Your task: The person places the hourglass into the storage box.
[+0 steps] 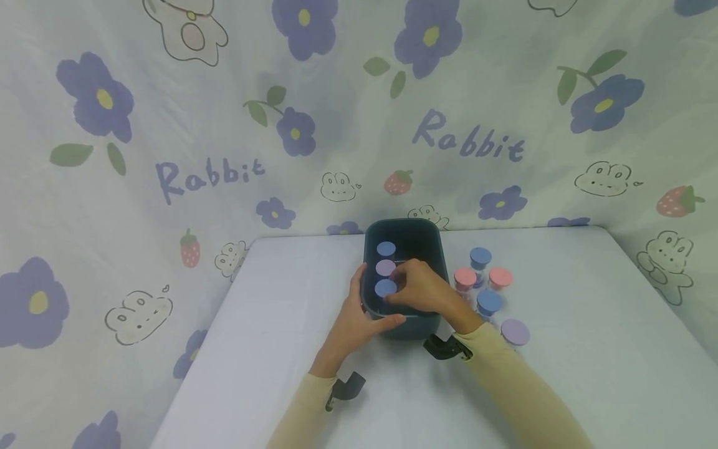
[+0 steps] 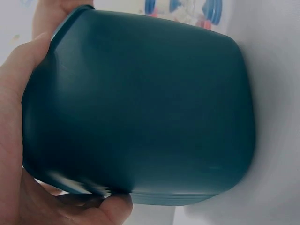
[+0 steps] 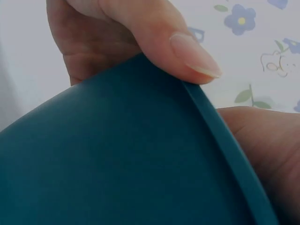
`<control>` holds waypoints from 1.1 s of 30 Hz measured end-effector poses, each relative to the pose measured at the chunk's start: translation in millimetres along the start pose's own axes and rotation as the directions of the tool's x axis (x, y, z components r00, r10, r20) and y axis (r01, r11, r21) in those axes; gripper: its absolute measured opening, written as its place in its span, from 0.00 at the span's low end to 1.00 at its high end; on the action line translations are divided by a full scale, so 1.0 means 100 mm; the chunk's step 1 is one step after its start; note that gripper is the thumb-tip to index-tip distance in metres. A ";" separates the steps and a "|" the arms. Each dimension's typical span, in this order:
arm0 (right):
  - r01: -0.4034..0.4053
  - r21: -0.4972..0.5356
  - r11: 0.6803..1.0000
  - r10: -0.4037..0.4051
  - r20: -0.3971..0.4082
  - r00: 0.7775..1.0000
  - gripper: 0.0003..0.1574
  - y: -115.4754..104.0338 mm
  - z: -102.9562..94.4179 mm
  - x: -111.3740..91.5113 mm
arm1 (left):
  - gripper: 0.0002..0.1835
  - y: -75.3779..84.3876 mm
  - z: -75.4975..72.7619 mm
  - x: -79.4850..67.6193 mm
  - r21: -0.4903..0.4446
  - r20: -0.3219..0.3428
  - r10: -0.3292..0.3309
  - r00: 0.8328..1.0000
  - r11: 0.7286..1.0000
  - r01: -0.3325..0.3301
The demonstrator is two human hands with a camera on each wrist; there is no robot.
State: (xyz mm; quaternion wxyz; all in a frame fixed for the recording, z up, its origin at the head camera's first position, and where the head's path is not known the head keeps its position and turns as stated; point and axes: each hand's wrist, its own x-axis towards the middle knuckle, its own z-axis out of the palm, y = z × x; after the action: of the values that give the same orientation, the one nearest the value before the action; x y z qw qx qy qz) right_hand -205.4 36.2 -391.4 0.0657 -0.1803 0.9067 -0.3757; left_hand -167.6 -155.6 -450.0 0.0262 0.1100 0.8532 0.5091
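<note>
A dark teal bin (image 1: 412,327) stands near the back of the table, with three small lidded jars lined along its left inside wall. Two have blue lids, and between them is a purple-lidded jar (image 1: 385,268). My left hand (image 1: 353,321) grips the bin's near left corner, thumb over the near rim and fingers (image 2: 117,208) along the side wall. Inside the bin, my right hand (image 1: 423,290) pinches the nearest blue-lidded jar (image 1: 385,288) around its lid. In the right wrist view the bin wall hides the right fingertips and the jar.
Right of the bin, several clear jars stand close together: a far blue-lidded one (image 1: 480,257), pink-lidded ones (image 1: 500,278), a nearer blue-lidded one (image 1: 489,303) and a purple-lidded one (image 1: 515,332). A patterned curtain (image 1: 348,125) hangs behind the white table (image 1: 269,312).
</note>
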 end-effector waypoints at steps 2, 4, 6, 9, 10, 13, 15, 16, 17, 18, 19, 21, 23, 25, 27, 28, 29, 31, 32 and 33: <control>-0.004 -0.007 1.000 0.004 0.003 1.000 0.20 -0.01 0.00 0.01 | 0.70 0.00 0.00 0.00 0.000 0.000 -0.001 1.000 1.000 0.001; -0.011 -0.011 1.000 0.011 0.010 1.000 0.20 -0.01 0.01 0.02 | 0.70 -0.01 0.00 0.01 -0.002 -0.001 0.001 1.000 1.000 -0.001; -0.021 -0.011 1.000 0.021 0.019 1.000 0.19 -0.02 0.02 0.03 | 0.70 -0.01 0.00 0.01 -0.002 -0.003 0.002 1.000 1.000 -0.002; -0.028 -0.010 1.000 0.029 0.025 0.999 0.19 -0.02 0.04 0.05 | 0.70 -0.02 0.00 0.01 -0.005 -0.003 0.002 1.000 1.000 -0.002; -0.030 -0.009 1.000 0.030 0.024 0.999 0.19 -0.02 0.05 0.05 | 0.70 -0.03 0.00 0.01 -0.006 -0.003 0.000 1.000 1.000 0.000; -0.019 -0.010 1.000 0.019 0.017 1.000 0.18 -0.01 0.06 0.06 | 0.70 -0.03 0.00 0.01 -0.007 -0.002 -0.001 1.000 1.000 0.001; -0.012 -0.013 1.000 0.013 0.010 1.000 0.18 -0.01 0.07 0.07 | 0.69 -0.03 0.00 0.01 -0.005 -0.002 0.000 1.000 1.000 0.000; -0.009 -0.015 1.000 0.009 0.006 1.000 0.17 -0.01 0.08 0.07 | 0.69 -0.02 0.00 0.01 -0.005 -0.001 0.002 1.000 1.000 -0.002; -0.008 -0.016 1.000 0.008 0.003 1.000 0.17 0.00 0.08 0.07 | 0.69 -0.02 0.00 0.02 -0.006 0.000 0.004 1.000 1.000 -0.004; -0.010 -0.018 1.000 0.010 0.002 1.000 0.17 -0.01 0.08 0.08 | 0.69 -0.02 0.00 0.02 -0.008 0.001 0.005 1.000 1.000 -0.005; -0.015 -0.018 1.000 0.015 0.001 1.000 0.17 -0.01 0.09 0.08 | 0.69 -0.01 0.00 0.02 -0.008 0.003 0.005 1.000 1.000 -0.005; -0.022 -0.018 1.000 0.022 0.003 1.000 0.17 0.00 0.09 0.08 | 0.69 0.00 0.00 0.01 -0.010 0.004 0.004 1.000 1.000 -0.004; -0.030 -0.018 0.999 0.030 0.005 1.000 0.17 0.00 0.09 0.08 | 0.69 0.01 -0.01 0.01 -0.007 0.005 0.010 1.000 1.000 -0.010; -0.033 -0.021 0.999 0.033 0.006 0.999 0.17 0.00 0.09 0.09 | 0.70 0.01 -0.01 0.01 -0.002 0.004 0.013 1.000 1.000 -0.013; -0.034 -0.027 0.999 0.034 0.005 0.999 0.17 0.00 0.09 0.09 | 0.70 0.01 -0.01 0.01 0.001 0.005 0.019 1.000 1.000 -0.019; -0.033 -0.030 0.999 0.033 0.005 0.999 0.17 0.00 0.10 0.09 | 0.70 0.01 -0.01 0.01 0.000 0.006 0.020 1.000 1.000 -0.020; -0.031 -0.033 0.999 0.031 0.005 0.999 0.17 0.00 0.10 0.09 | 0.70 0.01 -0.01 0.01 -0.002 0.006 0.022 1.000 1.000 -0.022; -0.027 -0.039 0.999 0.027 0.003 1.000 0.18 0.00 0.10 0.09 | 0.70 0.01 -0.01 0.01 -0.005 0.007 0.020 1.000 1.000 -0.020; -0.025 -0.041 0.999 0.025 0.001 1.000 0.18 0.00 0.09 0.08 | 0.70 0.01 -0.01 0.01 -0.008 0.007 0.019 1.000 1.000 -0.019; -0.023 -0.044 0.999 0.023 0.000 1.000 0.17 0.00 0.09 0.08 | 0.69 0.01 0.00 0.01 -0.011 0.008 0.019 1.000 1.000 -0.019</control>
State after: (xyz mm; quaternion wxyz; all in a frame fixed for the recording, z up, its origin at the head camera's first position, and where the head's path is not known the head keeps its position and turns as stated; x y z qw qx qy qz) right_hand -210.2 27.2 -398.0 0.0662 -0.1714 0.9167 -0.3549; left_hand -168.8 -155.3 -449.3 0.0255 0.1199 0.8493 0.5135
